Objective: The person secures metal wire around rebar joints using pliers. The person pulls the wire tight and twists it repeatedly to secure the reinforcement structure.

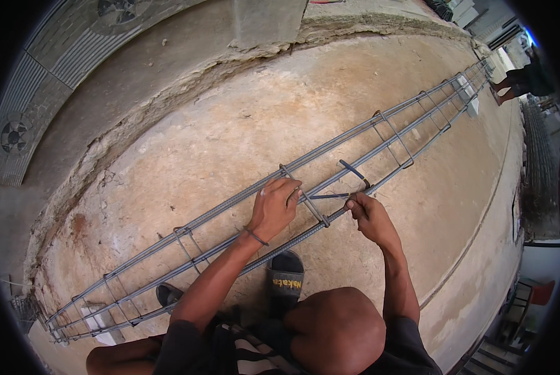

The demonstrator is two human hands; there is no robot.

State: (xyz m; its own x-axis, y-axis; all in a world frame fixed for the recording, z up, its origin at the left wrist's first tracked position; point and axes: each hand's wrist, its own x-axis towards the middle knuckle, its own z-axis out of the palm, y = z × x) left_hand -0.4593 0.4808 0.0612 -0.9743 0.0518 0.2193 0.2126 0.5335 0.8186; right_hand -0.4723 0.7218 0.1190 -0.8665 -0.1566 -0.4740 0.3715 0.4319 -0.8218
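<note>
A long rebar cage (230,194) of ribbed steel bars and square stirrups runs diagonally from lower left to upper right in front of me. My left hand (275,205) reaches over its near bars, with curled fingers closed at a stirrup (312,209). Farther right, my right hand (371,219) is pinched at the cage's near bar; whatever lies between the fingertips is too small to make out. Just beyond it, blue-handled pincers (353,169) lie with handles spread among the bars. Thin wire strands show beside them.
Supports, one a pale block (105,326), stand under both cage ends. My sandalled foot (286,275) is beside the near bar. Rough concrete floor (186,144) meets a broken ledge and patterned tiles (42,81) at left. Another person's legs (508,84) stand near the far end.
</note>
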